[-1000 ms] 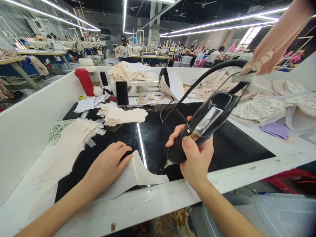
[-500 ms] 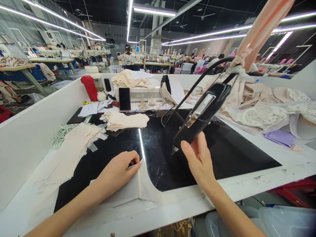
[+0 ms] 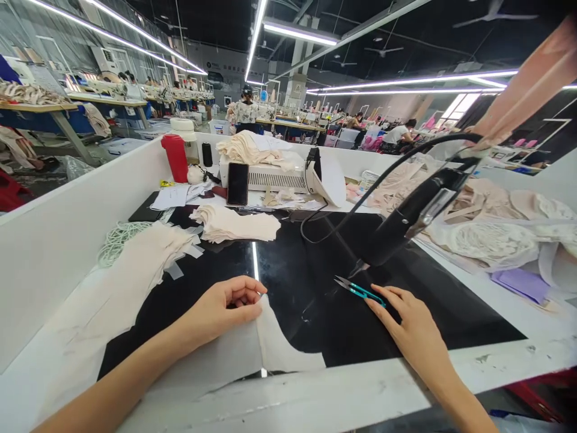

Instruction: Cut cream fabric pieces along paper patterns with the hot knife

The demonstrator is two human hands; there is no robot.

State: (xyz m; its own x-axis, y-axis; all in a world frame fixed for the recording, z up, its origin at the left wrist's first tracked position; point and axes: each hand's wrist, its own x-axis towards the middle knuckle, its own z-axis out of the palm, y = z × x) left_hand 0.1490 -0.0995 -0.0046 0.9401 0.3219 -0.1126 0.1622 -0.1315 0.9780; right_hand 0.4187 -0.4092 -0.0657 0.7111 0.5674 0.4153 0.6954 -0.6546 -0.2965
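Note:
My left hand (image 3: 223, 310) pinches the top corner of a pale fabric piece (image 3: 288, 349) between thumb and fingers. The cloth spreads over the near edge of the black table panel (image 3: 297, 282), partly hidden under my forearm. Thumb and fingers of my right hand (image 3: 410, 316) grip the handle end of small teal thread snips (image 3: 363, 291), whose blades point left. Just above the snips a black handheld tool (image 3: 401, 225) with a narrow metal tip hangs tilted from a pink fabric strap (image 3: 525, 90); neither hand touches it.
Stacked cream pieces (image 3: 238, 224) lie behind my left hand, with a longer pile (image 3: 126, 282) and green cord (image 3: 119, 243) at left. At the back stand a phone (image 3: 237, 183) and a red container (image 3: 175, 157). Lace bra parts (image 3: 482, 240) heap up at right. People work beyond.
My right hand has left the black tool, moved right and down, and now has the thread snips. The tool has swung right. My left hand keeps its pinch on the fabric.

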